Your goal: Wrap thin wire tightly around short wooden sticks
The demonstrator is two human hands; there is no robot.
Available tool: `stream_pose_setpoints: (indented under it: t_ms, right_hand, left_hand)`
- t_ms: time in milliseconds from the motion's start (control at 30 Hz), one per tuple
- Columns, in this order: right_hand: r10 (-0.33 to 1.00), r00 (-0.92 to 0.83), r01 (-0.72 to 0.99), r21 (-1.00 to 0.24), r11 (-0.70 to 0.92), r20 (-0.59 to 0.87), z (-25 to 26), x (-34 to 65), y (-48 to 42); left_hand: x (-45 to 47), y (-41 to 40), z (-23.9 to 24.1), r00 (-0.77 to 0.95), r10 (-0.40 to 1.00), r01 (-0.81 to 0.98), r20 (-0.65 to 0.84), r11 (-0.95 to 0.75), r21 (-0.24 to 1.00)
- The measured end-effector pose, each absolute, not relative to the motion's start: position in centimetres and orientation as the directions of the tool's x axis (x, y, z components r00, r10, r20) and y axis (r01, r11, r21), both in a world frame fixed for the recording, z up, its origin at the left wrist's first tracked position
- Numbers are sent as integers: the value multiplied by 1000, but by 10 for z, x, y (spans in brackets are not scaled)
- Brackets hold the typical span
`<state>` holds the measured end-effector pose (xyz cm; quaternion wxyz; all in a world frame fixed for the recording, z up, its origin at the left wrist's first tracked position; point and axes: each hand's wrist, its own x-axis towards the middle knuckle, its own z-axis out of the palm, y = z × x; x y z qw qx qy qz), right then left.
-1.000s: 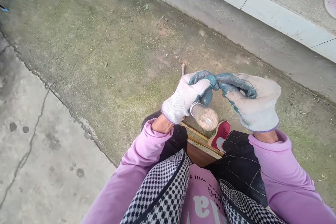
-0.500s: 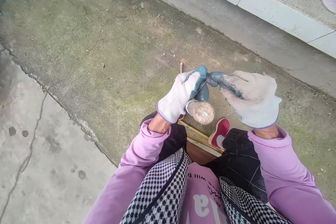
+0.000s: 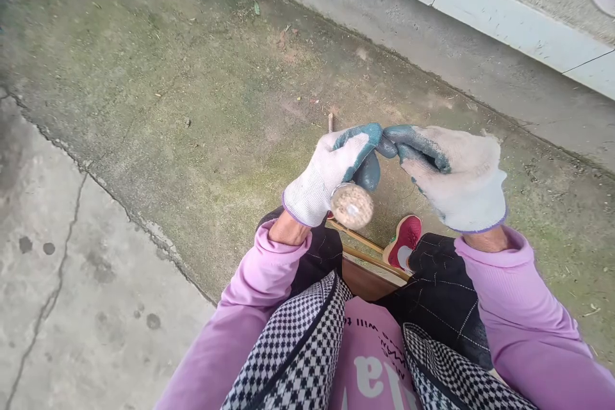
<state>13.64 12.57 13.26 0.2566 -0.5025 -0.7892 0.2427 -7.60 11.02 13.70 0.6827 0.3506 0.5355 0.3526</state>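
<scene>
Both my hands wear white knit gloves with blue-grey coated fingers. My left hand [image 3: 331, 173] is closed round a clear plastic bottle [image 3: 352, 205] filled with pale grains, its round bottom facing me. My right hand [image 3: 451, 173] is closed in a pinch just right of it, its fingertips meeting my left fingertips at the bottle's far end, which is hidden. I cannot make out what the right fingers pinch. The hands hover above my knees and my red shoe [image 3: 405, 242].
Mossy, cracked concrete ground [image 3: 192, 109] spreads ahead and to the left. A white painted kerb [image 3: 504, 19] runs along the top right. A small stick [image 3: 330, 122] lies just beyond my hands. Thin bamboo strips [image 3: 358, 240] and a brown seat edge [image 3: 360, 278] lie between my legs.
The bottle has tilted so its bottom now faces me more squarely. Both hands shifted slightly left and up, fingertips still together.
</scene>
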Motion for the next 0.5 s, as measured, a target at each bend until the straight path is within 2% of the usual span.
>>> stream_pose_setpoints:
  t_ms: [133,200,300,400,500]
  right_hand:
    - [965,-253,473,-861,188,72,122,126,123]
    - [981,-191,349,-932,95,28,117,123,122]
    - [989,-139,229,-970,76,45,117,121,124]
    - [986,-125,210,-968,135,110,129,122,125]
    - [995,-99,168,-985,41,25,145,122,118]
  left_hand:
    - [-75,108,139,169,873,-135,-459,481,866]
    - [-74,106,140,164,880,-158,-446,470,869]
    - [-70,104,142,153,900,-191,-407,431,882]
    - [-66,104,145,113,928,-185,-355,371,910]
    - [-61,102,149,69,951,-153,-301,308,939]
